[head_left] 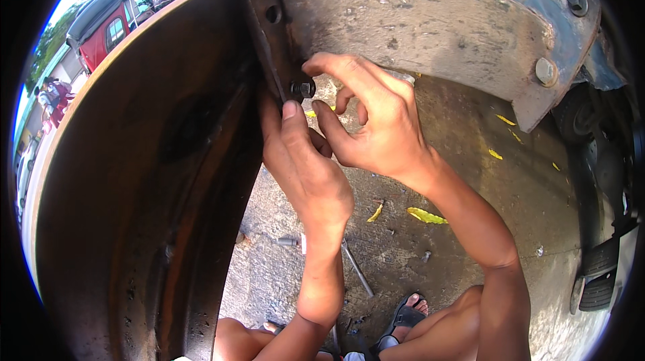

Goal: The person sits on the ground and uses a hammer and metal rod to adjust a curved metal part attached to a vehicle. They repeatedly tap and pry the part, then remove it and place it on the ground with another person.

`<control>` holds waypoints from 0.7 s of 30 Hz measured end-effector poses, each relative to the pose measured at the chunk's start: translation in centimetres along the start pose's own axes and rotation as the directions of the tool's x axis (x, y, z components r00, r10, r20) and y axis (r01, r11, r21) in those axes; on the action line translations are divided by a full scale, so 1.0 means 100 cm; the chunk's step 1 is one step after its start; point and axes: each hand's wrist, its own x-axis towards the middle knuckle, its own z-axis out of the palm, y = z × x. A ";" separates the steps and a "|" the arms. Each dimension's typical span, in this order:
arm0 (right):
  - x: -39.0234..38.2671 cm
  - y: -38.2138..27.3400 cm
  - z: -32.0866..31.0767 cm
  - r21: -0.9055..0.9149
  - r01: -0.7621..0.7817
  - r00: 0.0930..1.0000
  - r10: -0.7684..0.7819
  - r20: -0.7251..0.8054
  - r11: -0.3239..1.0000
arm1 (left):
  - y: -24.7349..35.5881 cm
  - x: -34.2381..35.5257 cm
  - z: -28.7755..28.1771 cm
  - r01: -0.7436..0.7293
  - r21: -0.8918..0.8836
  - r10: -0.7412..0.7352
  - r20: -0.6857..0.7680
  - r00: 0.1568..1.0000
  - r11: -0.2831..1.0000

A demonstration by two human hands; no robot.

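A dark metal bracket (265,25) with a round hole near its top stands upright against the rusty steel panel. Low on it, the threaded end of a bolt (307,88) sticks out to the right with a nut (295,90) on it. My left hand (306,173) grips the bracket's lower end, thumb on the near face just under the nut and a finger reaching behind, where its tip is hidden. My right hand (383,116) is just right of the bolt, thumb and index finger curved apart around the bolt's end without visibly touching it, other fingers curled.
The curved dark panel (127,179) fills the left. A grey metal beam (416,12) spans the top to a bolted plate (571,18). On the concrete lie a wrench-like metal tool (357,268), a socket (287,241), a loose bolt (426,256) and leaves. Pedals (598,274) stand at right.
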 end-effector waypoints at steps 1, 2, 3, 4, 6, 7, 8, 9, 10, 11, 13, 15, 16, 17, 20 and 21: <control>-0.002 -0.002 -0.002 0.008 -0.052 0.998 0.052 0.019 0.999 | 0.000 0.001 0.000 -0.013 -0.010 0.013 0.008 1.000 1.000; -0.004 -0.005 -0.003 -0.069 -0.086 0.995 0.089 0.043 0.994 | 0.000 0.001 0.000 -0.020 -0.010 0.020 0.006 1.000 1.000; -0.005 -0.006 -0.004 -0.129 -0.095 0.990 0.107 0.090 0.987 | 0.000 0.002 0.000 -0.024 -0.020 0.025 0.014 1.000 0.999; -0.005 -0.005 -0.003 -0.186 -0.071 0.986 0.097 0.135 0.980 | 0.000 0.002 0.000 -0.023 -0.020 0.023 0.013 1.000 1.000; -0.002 -0.002 0.000 -0.154 -0.062 0.987 0.084 0.136 0.986 | 0.001 0.001 -0.001 -0.019 -0.004 0.019 0.021 1.000 1.000; 0.000 0.000 0.001 -0.121 -0.022 0.995 0.033 0.091 0.992 | 0.002 0.000 -0.002 -0.018 0.011 0.017 0.029 0.999 1.000; 0.002 0.002 0.002 -0.088 0.020 0.999 -0.016 0.044 0.996 | 0.002 0.000 -0.002 -0.013 0.031 0.012 0.029 1.000 0.999; 0.004 0.003 0.002 -0.072 0.033 0.999 -0.034 -0.019 0.997 | 0.002 -0.001 -0.003 -0.014 0.022 0.013 0.036 0.999 1.000; 0.003 0.001 0.000 -0.061 -0.015 1.000 0.015 0.006 0.998 | 0.002 -0.001 -0.003 -0.013 0.016 0.012 0.036 0.999 1.000; 0.003 -0.001 -0.002 -0.045 -0.072 0.995 0.075 0.071 0.996 | 0.002 -0.001 -0.002 -0.011 0.010 0.011 0.035 0.999 1.000; 0.002 -0.009 -0.006 -0.052 -0.186 0.971 0.192 0.146 0.981 | 0.000 0.000 0.000 0.008 -0.045 -0.008 0.003 1.000 0.999; 0.004 -0.014 -0.011 -0.094 -0.217 0.952 0.232 0.199 0.972 | -0.002 0.002 0.001 -0.019 -0.057 0.019 -0.009 1.000 0.998; 0.007 -0.016 -0.011 -0.127 -0.229 0.938 0.254 0.238 0.965 | -0.002 0.003 0.001 -0.055 -0.041 0.054 -0.006 0.998 0.998; 0.010 -0.017 -0.012 -0.161 -0.238 0.921 0.275 0.276 0.958 | -0.002 0.002 0.001 -0.086 -0.027 0.086 -0.006 0.996 0.996; 0.021 -0.016 -0.010 -0.217 -0.279 0.864 0.343 0.370 0.936 | 0.000 0.002 0.000 0.002 0.019 -0.002 -0.005 1.000 1.000; 0.023 -0.016 -0.009 -0.179 -0.315 0.853 0.361 0.376 0.932 | 0.000 0.001 0.000 -0.013 0.008 0.013 0.003 1.000 1.000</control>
